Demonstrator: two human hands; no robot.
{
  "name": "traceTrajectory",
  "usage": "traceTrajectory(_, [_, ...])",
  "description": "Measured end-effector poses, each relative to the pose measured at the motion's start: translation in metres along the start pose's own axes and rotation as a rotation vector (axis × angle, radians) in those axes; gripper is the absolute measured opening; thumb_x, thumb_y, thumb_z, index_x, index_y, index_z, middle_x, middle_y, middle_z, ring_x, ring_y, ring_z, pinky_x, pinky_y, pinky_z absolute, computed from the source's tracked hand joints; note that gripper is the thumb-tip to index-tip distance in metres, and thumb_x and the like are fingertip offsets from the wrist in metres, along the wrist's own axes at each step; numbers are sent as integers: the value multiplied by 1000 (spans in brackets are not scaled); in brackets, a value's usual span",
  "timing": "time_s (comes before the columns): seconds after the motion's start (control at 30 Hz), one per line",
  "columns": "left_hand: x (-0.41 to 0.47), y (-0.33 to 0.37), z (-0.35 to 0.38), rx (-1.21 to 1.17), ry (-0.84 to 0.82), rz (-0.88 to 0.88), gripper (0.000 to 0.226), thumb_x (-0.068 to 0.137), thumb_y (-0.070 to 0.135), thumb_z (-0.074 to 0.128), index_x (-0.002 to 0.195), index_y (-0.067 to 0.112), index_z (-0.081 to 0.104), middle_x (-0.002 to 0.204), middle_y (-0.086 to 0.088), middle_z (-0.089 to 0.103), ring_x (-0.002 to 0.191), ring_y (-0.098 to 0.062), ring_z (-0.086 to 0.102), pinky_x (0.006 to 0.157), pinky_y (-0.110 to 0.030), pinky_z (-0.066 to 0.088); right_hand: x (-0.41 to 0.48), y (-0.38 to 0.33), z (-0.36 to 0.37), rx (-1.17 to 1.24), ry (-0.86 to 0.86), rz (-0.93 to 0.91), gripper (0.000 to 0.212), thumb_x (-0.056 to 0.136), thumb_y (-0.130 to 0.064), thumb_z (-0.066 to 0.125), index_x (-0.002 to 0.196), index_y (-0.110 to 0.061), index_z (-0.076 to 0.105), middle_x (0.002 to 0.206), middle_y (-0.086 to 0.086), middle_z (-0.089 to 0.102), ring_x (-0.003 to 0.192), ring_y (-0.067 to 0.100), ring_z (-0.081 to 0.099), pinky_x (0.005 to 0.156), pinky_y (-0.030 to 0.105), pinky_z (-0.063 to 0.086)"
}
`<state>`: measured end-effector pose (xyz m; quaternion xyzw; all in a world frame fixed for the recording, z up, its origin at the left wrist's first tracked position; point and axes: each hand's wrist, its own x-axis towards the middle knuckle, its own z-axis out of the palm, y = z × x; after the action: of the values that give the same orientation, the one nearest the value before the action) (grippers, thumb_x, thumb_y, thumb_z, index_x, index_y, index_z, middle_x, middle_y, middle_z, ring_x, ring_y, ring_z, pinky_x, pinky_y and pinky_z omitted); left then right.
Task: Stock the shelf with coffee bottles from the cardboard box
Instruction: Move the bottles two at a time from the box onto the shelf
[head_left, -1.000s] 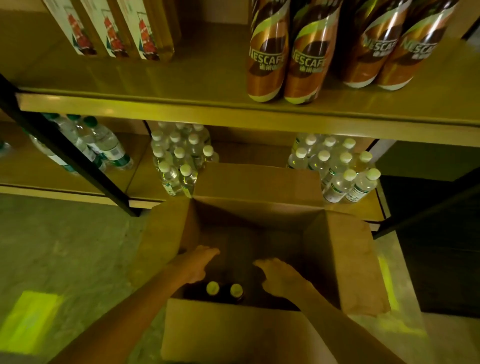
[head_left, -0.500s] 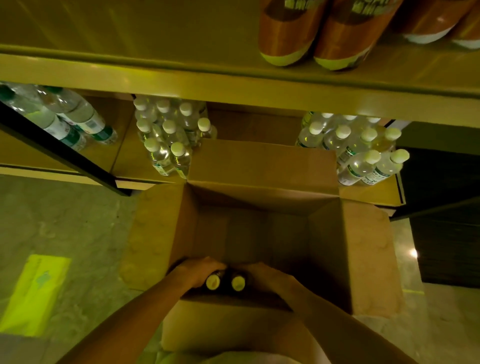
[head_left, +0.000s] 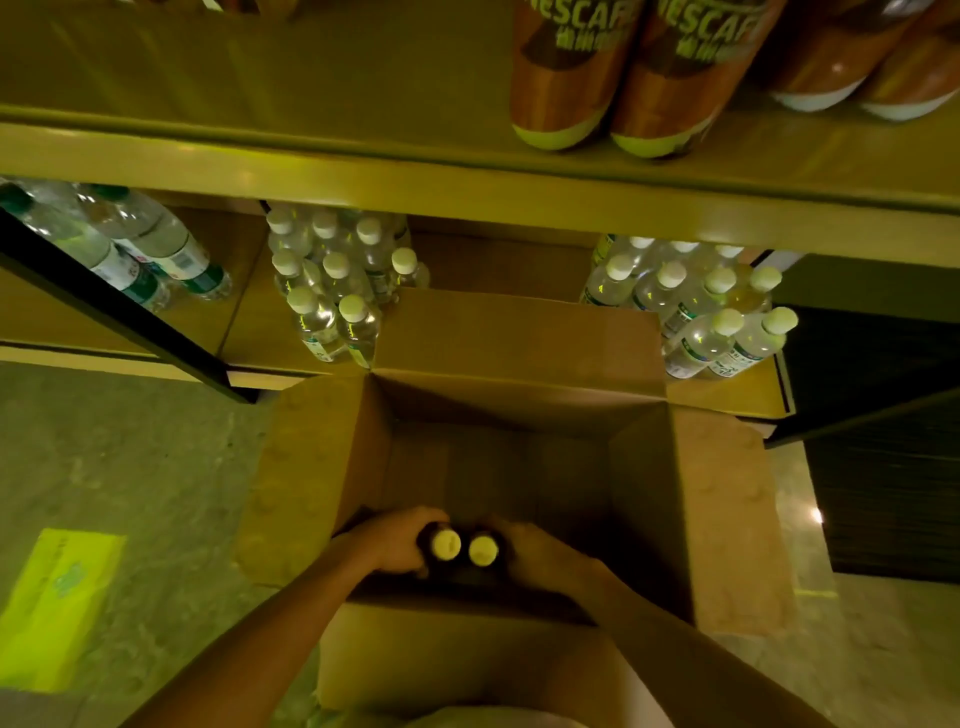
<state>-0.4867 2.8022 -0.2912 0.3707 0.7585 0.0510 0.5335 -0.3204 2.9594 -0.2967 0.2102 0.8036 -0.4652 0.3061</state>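
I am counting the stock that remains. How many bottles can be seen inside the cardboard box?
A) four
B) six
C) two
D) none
C: the left hand grips the left bottle, the right hand grips the right bottle, and the box shows no other.

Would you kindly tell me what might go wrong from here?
The left hand and right hand each grip one of two coffee bottles near the cap; either could slip back into the cardboard box. The shelf edge looks close above the box, so a rising bottle may knock it.
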Motion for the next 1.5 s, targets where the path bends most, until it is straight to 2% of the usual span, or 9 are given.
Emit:
traceTrajectory(0.17, [-27,36,-24,-243,245,111,69,61,20,90,123,35,63,108,26,57,104,8,54,71,6,35,-42,-2,-37,212,261,35,74,84,-22,76,147,-27,39,140,-1,55,129,14,50,104,23,39])
traceTrajectory(0.33, [-61,105,-58,-355,355,312,46,59,32,91,95,51,69,95,29,72,92,15,64,81,-11,44,-100,-18,-86,393,518,-109,64,77,-28,81,134,-31,54,123,-11,67,119,9,59,102,32,48])
traceTrajectory(0.53, [-96,196,-90,-437,481,552,45,61,44,87,103,43,70,101,21,73,97,3,68,91,-32,51,-181,-40,-142,342,805,-253,49,69,-67,73,113,-65,52,112,-33,65,105,-5,63,89,23,53])
traceTrajectory(0.6, [-108,225,-97,-477,598,618,48,60,41,89,101,46,67,99,26,72,93,7,67,82,-20,53,-200,-48,-157,473,841,-323,57,68,-65,76,119,-59,53,122,-23,65,115,7,62,95,37,51])
traceTrajectory(0.7, [-123,265,-104,-526,756,697,51,56,48,88,98,47,61,96,35,68,88,16,64,61,-6,49,-228,-59,-176,605,932,-465,53,75,-43,77,124,-47,56,125,-11,67,117,10,62,90,31,54])
traceTrajectory(0.87, [-141,318,-117,-638,820,860,55,63,42,85,113,40,63,104,26,70,94,8,66,64,-8,52,-271,-74,-212,622,1092,-581,50,81,-29,74,128,-24,58,121,-3,69,115,15,64,96,42,52])
traceTrajectory(1.1, [-145,372,-147,-714,859,997,41,75,16,83,110,33,68,99,20,74,91,3,70,65,-8,52,-295,-104,-270,564,1229,-666,41,83,-32,73,122,-27,63,115,-4,72,108,16,68,91,45,55])
traceTrajectory(1.3, [-132,392,-172,-738,953,974,41,76,23,81,113,32,68,97,16,75,90,-1,71,68,-11,53,-287,-116,-307,562,1216,-643,38,81,-38,74,116,-30,65,106,-9,74,98,10,71,84,42,59])
traceTrajectory(1.5, [-113,391,-171,-731,1081,911,45,79,30,79,122,33,64,104,15,73,98,-3,69,81,-30,58,-265,-111,-319,529,1207,-582,37,82,-41,73,117,-33,64,102,-17,73,94,1,69,82,30,56])
